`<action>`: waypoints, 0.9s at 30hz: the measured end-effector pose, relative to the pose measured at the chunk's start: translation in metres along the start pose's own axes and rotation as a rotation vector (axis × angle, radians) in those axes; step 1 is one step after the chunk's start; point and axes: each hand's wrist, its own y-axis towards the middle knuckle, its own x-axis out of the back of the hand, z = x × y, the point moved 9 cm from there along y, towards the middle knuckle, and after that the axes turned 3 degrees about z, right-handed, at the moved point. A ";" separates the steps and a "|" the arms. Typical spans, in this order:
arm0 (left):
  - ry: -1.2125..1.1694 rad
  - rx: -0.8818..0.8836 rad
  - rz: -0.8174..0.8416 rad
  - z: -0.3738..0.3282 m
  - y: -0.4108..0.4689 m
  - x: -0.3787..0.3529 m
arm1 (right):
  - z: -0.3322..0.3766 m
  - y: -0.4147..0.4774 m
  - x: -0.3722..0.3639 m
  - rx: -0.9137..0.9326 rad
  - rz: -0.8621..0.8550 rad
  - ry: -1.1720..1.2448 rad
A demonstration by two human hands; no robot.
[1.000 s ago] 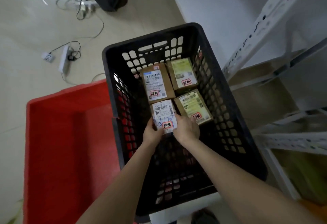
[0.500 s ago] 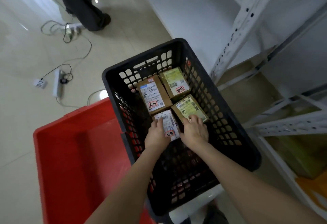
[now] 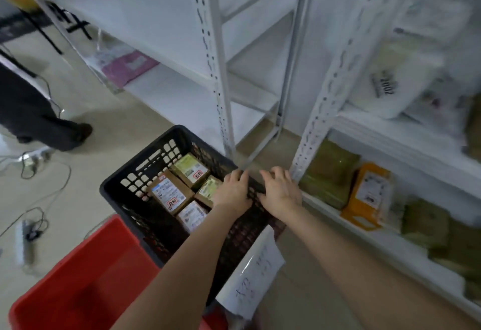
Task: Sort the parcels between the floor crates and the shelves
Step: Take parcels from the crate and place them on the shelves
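Your L hand (image 3: 233,192) and R hand (image 3: 281,192) are both over the right rim of the black crate (image 3: 125,181), fingers straight, holding nothing; rim contact unclear. 4 labelled cardboard parcels (image 3: 170,195) lie in its far end. Red crate (image 3: 78,277) near-left; orange parcel (image 3: 369,195) on low shelf (image 3: 385,241) at right.

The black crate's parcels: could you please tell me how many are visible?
4: the far parcel, the left parcel, the near parcel, and the right parcel, partly under the left hand. Others may be hidden beneath.
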 end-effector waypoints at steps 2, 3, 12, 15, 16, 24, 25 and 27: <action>0.057 -0.062 -0.011 -0.039 -0.009 0.012 | -0.026 -0.027 0.026 -0.047 -0.049 0.000; 0.083 -0.088 -0.019 -0.059 -0.015 0.018 | -0.040 -0.043 0.039 -0.068 -0.081 -0.005; 0.203 -0.355 -0.183 -0.279 -0.127 0.055 | -0.188 -0.242 0.136 -0.246 -0.299 0.000; 0.215 -0.432 -0.230 -0.352 -0.175 0.070 | -0.233 -0.312 0.173 -0.311 -0.390 -0.007; 0.213 -0.469 -0.253 -0.376 -0.192 0.077 | -0.245 -0.335 0.185 -0.324 -0.418 -0.007; 0.258 -0.702 -0.467 -0.522 -0.301 0.140 | -0.306 -0.489 0.285 -0.427 -0.666 -0.088; 0.259 -0.728 -0.487 -0.537 -0.312 0.149 | -0.311 -0.503 0.298 -0.440 -0.690 -0.096; 0.264 -0.779 -0.535 -0.565 -0.331 0.169 | -0.320 -0.531 0.325 -0.462 -0.756 -0.105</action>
